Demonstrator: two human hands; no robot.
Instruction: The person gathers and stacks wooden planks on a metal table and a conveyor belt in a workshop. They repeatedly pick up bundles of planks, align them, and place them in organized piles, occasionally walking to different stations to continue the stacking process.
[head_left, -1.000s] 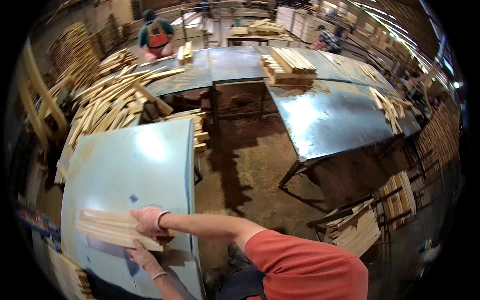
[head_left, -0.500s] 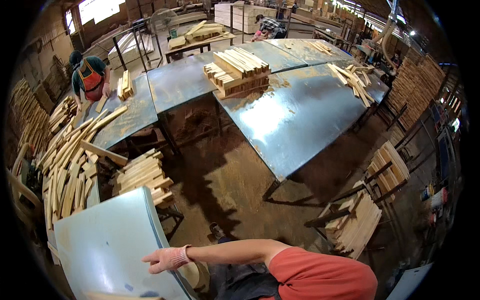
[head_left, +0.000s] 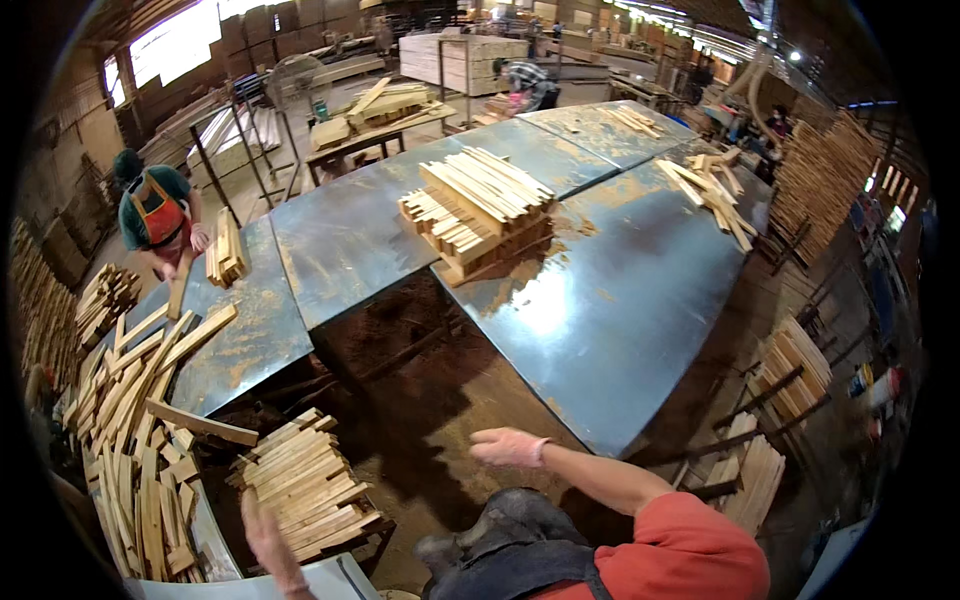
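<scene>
My right hand [head_left: 508, 447], in a pale pink glove, reaches out over the floor near the corner of the metal-topped table. Its fingers are stretched out and hold nothing. At the lower left, my left hand [head_left: 265, 540] is raised and slightly blurred, fingers extended with nothing in them. Just beside it lies a stack of wooden strips [head_left: 305, 485] in rough rows. A pale blue-grey panel surface [head_left: 330, 580] shows at the bottom edge under my left forearm. Left of that hand, a loose heap of wooden strips [head_left: 150, 490] is spread out.
A large metal-topped table [head_left: 640, 350] carries a neat pile of wooden strips [head_left: 480, 205] and scattered offcuts [head_left: 710, 190]. At the left, a co-worker in an orange apron [head_left: 160, 215] handles a wooden piece. More boards [head_left: 755, 480] rest on a rack at the right.
My right hand has lifted off the pale panel and swung right and forward. My left hand has come into view. The view has shifted, so the panel shows less.
</scene>
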